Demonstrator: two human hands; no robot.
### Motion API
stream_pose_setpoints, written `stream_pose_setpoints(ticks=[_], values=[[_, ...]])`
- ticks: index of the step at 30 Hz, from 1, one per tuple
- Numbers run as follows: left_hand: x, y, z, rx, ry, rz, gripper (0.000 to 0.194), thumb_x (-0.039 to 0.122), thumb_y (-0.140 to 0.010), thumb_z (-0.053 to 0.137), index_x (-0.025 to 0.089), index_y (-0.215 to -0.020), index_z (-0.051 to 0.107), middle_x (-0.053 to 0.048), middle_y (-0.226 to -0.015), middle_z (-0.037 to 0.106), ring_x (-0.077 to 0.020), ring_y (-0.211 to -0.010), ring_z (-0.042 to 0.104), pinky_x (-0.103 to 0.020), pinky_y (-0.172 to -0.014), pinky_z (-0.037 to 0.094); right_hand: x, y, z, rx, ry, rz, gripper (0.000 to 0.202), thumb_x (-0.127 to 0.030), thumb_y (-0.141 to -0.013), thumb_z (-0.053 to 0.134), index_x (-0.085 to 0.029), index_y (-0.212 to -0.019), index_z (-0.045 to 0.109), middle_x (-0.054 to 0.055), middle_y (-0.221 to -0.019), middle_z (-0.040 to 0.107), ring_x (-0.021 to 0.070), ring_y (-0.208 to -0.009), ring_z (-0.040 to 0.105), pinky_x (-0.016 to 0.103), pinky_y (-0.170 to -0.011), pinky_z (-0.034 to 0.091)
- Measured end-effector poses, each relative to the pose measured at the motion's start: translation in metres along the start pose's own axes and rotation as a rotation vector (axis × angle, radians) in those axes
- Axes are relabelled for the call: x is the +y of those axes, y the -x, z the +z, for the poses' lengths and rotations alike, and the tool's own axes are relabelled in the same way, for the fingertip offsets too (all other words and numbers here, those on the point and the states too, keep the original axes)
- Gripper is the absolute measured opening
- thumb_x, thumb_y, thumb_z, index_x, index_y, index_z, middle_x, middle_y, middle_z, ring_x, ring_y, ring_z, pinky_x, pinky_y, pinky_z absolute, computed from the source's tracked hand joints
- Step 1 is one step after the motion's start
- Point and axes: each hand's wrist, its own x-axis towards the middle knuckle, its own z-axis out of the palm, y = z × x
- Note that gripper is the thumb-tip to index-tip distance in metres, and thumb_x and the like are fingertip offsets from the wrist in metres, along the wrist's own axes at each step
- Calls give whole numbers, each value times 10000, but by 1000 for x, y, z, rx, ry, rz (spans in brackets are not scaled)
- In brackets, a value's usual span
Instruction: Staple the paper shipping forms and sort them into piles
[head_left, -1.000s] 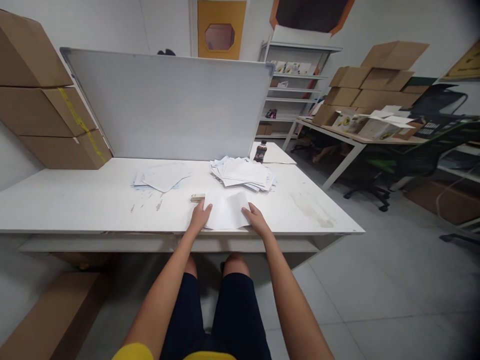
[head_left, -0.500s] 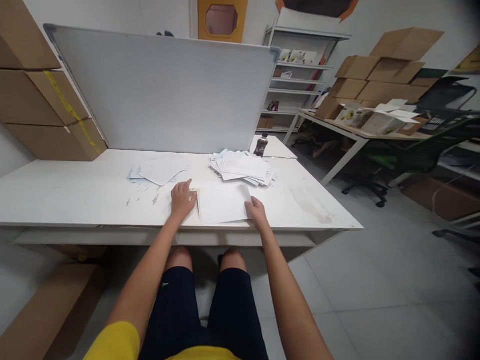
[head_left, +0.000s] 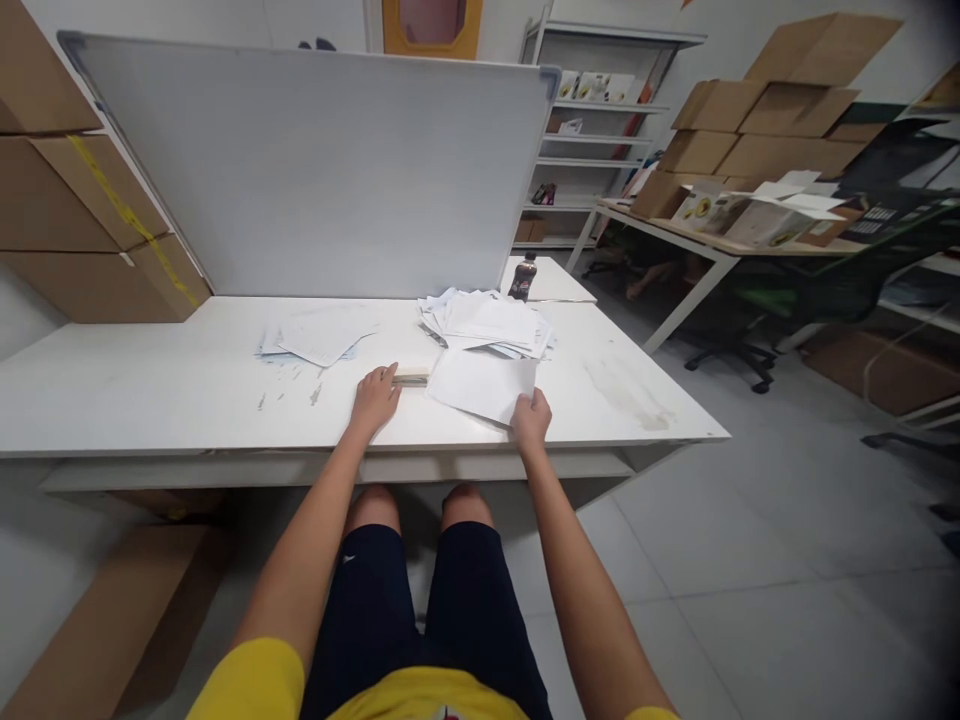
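Observation:
My right hand (head_left: 531,418) pinches the near right corner of a white sheet of paper (head_left: 484,383), which slants over the desk. The far edge of this sheet meets a messy pile of papers (head_left: 491,318). To the left, my left hand (head_left: 377,400) is closed on the left end of a narrow, pale bar with a dark side (head_left: 410,379); its exact kind is unclear. Beyond my left hand lies a smaller stack of papers (head_left: 322,335), with dark smudges or scraps on the desktop in front of it.
A large whiteboard (head_left: 300,170) stands along the back of the white desk (head_left: 150,400). Cardboard boxes (head_left: 97,200) are stacked at the left. A dark bottle (head_left: 523,277) stands behind the paper pile. Shelves, another table with boxes and a chair are to the right.
My right hand has shifted the sheet right and away from me, toward the pile, turning it. More of the pale bar shows beside my left hand. The camera view has tilted slightly.

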Motion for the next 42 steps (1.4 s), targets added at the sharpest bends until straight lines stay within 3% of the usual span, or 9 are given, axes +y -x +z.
stream_pose_setpoints(ticks=[3, 5, 11, 28, 42], values=[[0, 1, -1, 1, 4, 2, 522, 295, -927, 439, 164, -1431, 418, -166, -1322, 530, -317, -1194, 490, -427, -995, 379, 1, -7, -5, -191, 4, 45, 320, -420, -692, 453, -184, -816, 631, 33, -678, 607, 214, -680, 515, 322, -668, 413], [-1, 2, 0, 9, 9, -6, 510, 293, -918, 458, 175, -1414, 439, -160, -1309, 540, -317, -1187, 494, -428, -992, 381, 2, -11, -6, -253, 0, 34, 309, -423, -677, 471, -183, -793, 628, 27, -667, 607, 210, -670, 516, 320, -656, 415], [-4, 3, 4, 31, 24, -25, 492, 291, -905, 479, 200, -1388, 470, -151, -1286, 558, -309, -1181, 499, -423, -989, 383, 6, -7, -5, -184, 42, -10, 316, -440, -678, 458, -200, -812, 613, 58, -764, 656, 243, -746, 564, 331, -684, 432], [-4, 5, 6, 42, 51, -27, 495, 282, -915, 464, 176, -1398, 459, -158, -1283, 558, -311, -1182, 502, -432, -988, 385, 3, -1, -6, -222, 43, -27, 360, -459, -687, 463, -197, -876, 621, 75, -817, 665, 258, -788, 564, 345, -721, 430], [-2, 7, 1, 20, -14, -37, 487, 291, -926, 467, 189, -1403, 444, -135, -1274, 567, -286, -1178, 515, -415, -991, 406, 1, 2, -7, -247, 60, -59, 381, -482, -694, 428, -181, -858, 593, 56, -758, 644, 223, -736, 544, 307, -662, 435]])
